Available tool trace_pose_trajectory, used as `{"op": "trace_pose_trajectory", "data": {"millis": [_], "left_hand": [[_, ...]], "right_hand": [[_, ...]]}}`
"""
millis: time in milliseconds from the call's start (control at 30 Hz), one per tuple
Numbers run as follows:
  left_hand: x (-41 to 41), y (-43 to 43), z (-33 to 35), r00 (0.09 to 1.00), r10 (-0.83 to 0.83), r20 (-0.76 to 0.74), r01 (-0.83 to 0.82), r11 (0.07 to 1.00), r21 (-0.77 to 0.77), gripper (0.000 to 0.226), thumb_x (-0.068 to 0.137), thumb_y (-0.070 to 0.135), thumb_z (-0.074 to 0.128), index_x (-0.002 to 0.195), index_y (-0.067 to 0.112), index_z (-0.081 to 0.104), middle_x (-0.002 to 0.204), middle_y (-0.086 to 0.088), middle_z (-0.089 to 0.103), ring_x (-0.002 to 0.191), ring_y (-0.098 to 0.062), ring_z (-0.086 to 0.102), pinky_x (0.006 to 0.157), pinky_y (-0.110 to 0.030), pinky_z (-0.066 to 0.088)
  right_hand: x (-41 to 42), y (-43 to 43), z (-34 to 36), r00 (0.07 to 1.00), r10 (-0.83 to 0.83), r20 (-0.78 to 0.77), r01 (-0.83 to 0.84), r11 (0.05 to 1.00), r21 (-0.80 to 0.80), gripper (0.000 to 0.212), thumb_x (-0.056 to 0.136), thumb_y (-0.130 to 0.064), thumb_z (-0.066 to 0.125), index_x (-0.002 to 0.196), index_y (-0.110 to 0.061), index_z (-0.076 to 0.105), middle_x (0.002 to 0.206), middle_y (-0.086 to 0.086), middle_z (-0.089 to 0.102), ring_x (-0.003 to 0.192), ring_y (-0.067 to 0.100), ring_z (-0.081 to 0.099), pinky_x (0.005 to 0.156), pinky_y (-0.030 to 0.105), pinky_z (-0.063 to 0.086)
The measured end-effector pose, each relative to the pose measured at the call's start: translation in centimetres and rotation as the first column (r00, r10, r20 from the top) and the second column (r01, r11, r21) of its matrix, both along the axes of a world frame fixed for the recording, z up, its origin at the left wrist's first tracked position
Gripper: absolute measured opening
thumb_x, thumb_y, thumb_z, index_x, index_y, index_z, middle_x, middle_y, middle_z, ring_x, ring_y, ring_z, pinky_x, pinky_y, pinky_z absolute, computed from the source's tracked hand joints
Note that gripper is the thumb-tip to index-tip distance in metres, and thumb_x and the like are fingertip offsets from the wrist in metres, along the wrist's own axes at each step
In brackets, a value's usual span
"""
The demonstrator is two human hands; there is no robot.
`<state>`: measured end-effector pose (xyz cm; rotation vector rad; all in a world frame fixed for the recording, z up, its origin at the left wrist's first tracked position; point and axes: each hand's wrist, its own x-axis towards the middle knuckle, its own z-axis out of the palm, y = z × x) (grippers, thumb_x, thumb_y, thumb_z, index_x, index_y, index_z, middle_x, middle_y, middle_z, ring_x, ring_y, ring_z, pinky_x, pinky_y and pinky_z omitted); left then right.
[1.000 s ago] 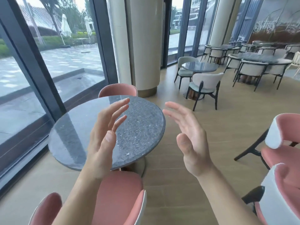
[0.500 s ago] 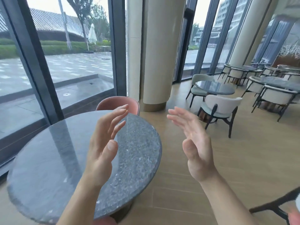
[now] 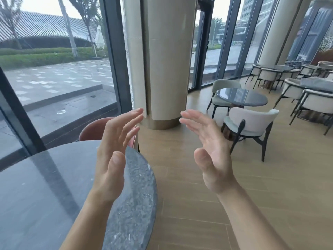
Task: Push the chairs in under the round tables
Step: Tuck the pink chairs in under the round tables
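The left hand (image 3: 111,159) and right hand (image 3: 212,156) are raised palm to palm, well apart, fingers (image 3: 129,118) spread wide and holding nothing. The left hand is above the near round bench (image 3: 45,195), a dark stone top at lower left. A pink chair (image 3: 93,129) sits at that bench's far edge, its back rising just behind the rim. Beyond stands a cream column (image 3: 167,60). Farther right, a white chair (image 3: 250,123) is tucked against a second round bench (image 3: 241,96), with a grey chair (image 3: 223,91) at its far side.
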<state>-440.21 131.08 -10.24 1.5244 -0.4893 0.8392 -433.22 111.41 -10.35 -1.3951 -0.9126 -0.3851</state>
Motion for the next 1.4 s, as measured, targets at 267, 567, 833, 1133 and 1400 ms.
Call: {"op": "trace_pose_trajectory", "data": {"millis": [267, 567, 833, 1133, 1400], "left_hand": [[16.4, -3.3, 2.5, 0.976, 0.210, 0.053, -0.209, 0.978, -0.019, 0.061, 0.090, 0.086, 0.054, 0.138, 0.050, 0.061, 0.152, -0.001, 0.059, 0.147, -0.038, 0.053, 0.118, -0.057, 0.045], [31.7, -1.2, 2.1, 0.914, 0.405, 0.034, -0.405, 0.914, -0.019, 0.063, 0.089, 0.087, 0.054, 0.139, 0.048, 0.060, 0.152, 0.005, 0.061, 0.147, -0.037, 0.054, 0.117, -0.062, 0.045], [50.4, 3.7, 1.4, 0.878, 0.478, 0.013, -0.477, 0.877, -0.056, 0.083, 0.089, 0.088, 0.051, 0.144, 0.025, 0.048, 0.153, -0.011, 0.056, 0.145, -0.038, 0.055, 0.116, -0.056, 0.048], [66.8, 10.6, 1.0, 0.829, 0.559, 0.015, -0.558, 0.829, -0.031, 0.083, 0.089, 0.087, 0.054, 0.142, 0.024, 0.049, 0.152, -0.005, 0.060, 0.144, -0.036, 0.057, 0.117, -0.056, 0.046], [80.5, 16.9, 1.4, 0.652, 0.757, 0.051, -0.758, 0.653, -0.002, 0.080, 0.090, 0.086, 0.053, 0.141, 0.023, 0.049, 0.148, 0.005, 0.063, 0.140, -0.033, 0.060, 0.114, -0.054, 0.048]], "right_hand": [[20.1, -2.5, 1.2, 0.987, 0.159, -0.017, -0.159, 0.987, -0.015, 0.085, 0.091, -0.085, 0.054, 0.146, -0.020, 0.054, 0.150, 0.006, 0.063, 0.140, 0.027, 0.062, 0.121, 0.050, 0.045], [39.9, 2.5, 1.0, 0.931, 0.364, 0.017, -0.363, 0.931, -0.021, 0.097, 0.092, -0.085, 0.052, 0.148, -0.005, 0.052, 0.151, 0.008, 0.062, 0.140, 0.029, 0.063, 0.120, 0.051, 0.047], [58.8, 8.0, 2.2, 0.893, 0.450, 0.028, -0.445, 0.890, -0.099, 0.096, 0.091, -0.085, 0.052, 0.147, -0.006, 0.053, 0.151, 0.007, 0.062, 0.140, 0.028, 0.062, 0.122, 0.053, 0.044], [77.7, 16.7, 1.9, 0.833, 0.552, 0.027, -0.551, 0.834, -0.044, 0.079, 0.095, -0.080, 0.052, 0.145, -0.018, 0.053, 0.150, 0.004, 0.062, 0.140, 0.028, 0.063, 0.121, 0.047, 0.046], [94.5, 27.9, 1.3, 0.663, 0.746, 0.051, -0.747, 0.665, -0.009, 0.081, 0.097, -0.079, 0.051, 0.146, -0.014, 0.052, 0.150, 0.004, 0.062, 0.139, 0.028, 0.062, 0.119, 0.043, 0.046]]}}
